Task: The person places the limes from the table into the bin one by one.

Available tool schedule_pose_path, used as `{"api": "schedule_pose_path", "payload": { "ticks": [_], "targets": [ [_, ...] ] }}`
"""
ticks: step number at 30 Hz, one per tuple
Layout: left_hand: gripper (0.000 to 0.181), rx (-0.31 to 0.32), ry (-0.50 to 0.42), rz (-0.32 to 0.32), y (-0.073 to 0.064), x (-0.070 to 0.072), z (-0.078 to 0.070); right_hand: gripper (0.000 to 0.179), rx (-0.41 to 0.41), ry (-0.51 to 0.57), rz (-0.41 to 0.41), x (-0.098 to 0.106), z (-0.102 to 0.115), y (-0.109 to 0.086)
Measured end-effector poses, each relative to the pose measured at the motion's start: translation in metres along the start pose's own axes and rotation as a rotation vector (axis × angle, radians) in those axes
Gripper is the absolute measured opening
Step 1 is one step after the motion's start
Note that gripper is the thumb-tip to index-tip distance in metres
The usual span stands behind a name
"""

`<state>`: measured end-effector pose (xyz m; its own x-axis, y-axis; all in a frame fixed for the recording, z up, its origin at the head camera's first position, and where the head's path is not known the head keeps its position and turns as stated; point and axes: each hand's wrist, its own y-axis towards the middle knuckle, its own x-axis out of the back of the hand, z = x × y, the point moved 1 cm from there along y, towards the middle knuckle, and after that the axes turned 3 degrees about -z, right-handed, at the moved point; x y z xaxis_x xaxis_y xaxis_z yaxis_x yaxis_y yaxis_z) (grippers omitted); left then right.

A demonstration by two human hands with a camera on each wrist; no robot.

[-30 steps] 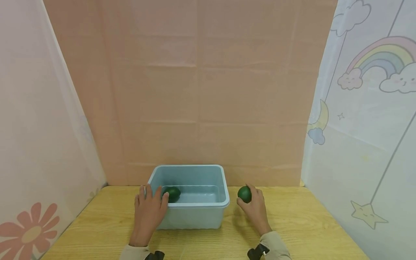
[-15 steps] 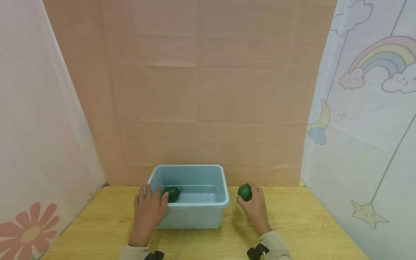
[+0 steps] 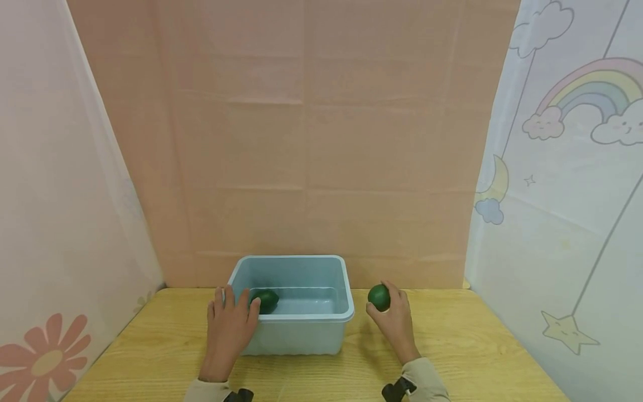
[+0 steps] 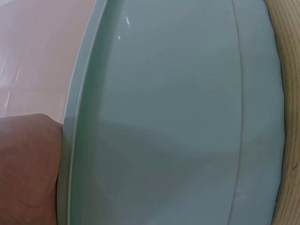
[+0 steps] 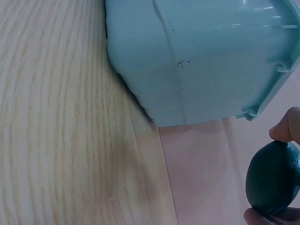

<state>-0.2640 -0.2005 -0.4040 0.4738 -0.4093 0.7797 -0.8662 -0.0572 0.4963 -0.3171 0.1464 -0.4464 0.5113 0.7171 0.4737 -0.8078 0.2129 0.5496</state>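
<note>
A light blue plastic bin (image 3: pixel 296 335) stands on the table, its mouth facing up. My left hand (image 3: pixel 228 329) rests on its front left corner, fingers spread and fairly straight. In the left wrist view, part of that hand (image 4: pixel 28 168) lies against the bin's rim (image 4: pixel 70 136). Inside the bin, at the left, lies a dark green oval fruit (image 3: pixel 268 300), partly hidden by my left thumb. To the right of the bin, my right hand (image 3: pixel 395 321) pinches a second dark green oval fruit (image 3: pixel 379 297) between thumb and fingers, held above the table.
The wooden table (image 3: pixel 482 357) runs back to an orange-pink backdrop (image 3: pixel 326 156). Printed cloths hang at both sides, with a flower (image 3: pixel 47 360) on the left and a rainbow on the right. A gap separates the bin from the held fruit.
The right hand has risen very slightly with the fruit it pinches. The left hand, the bin and the fruit inside stay where they were.
</note>
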Motion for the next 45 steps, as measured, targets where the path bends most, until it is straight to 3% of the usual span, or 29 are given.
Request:
{"api": "schedule_pose_path", "payload": {
  "ticks": [15,24,45],
  "targets": [
    [0.048,0.010,0.011,0.005,0.0002,0.0021,-0.0014,0.064,0.005,-0.002,-0.045,0.0002,0.0002,0.0022],
    [0.046,-0.012,0.016,-0.028,-0.0002,0.0041,-0.0019,0.065,0.020,0.001,-0.072,-0.0003,0.0014,0.0025],
    [0.049,0.012,-0.004,0.011,0.0011,0.0013,-0.0009,0.063,0.074,0.016,-0.110,0.0037,0.0060,0.0025]
  ]
}}
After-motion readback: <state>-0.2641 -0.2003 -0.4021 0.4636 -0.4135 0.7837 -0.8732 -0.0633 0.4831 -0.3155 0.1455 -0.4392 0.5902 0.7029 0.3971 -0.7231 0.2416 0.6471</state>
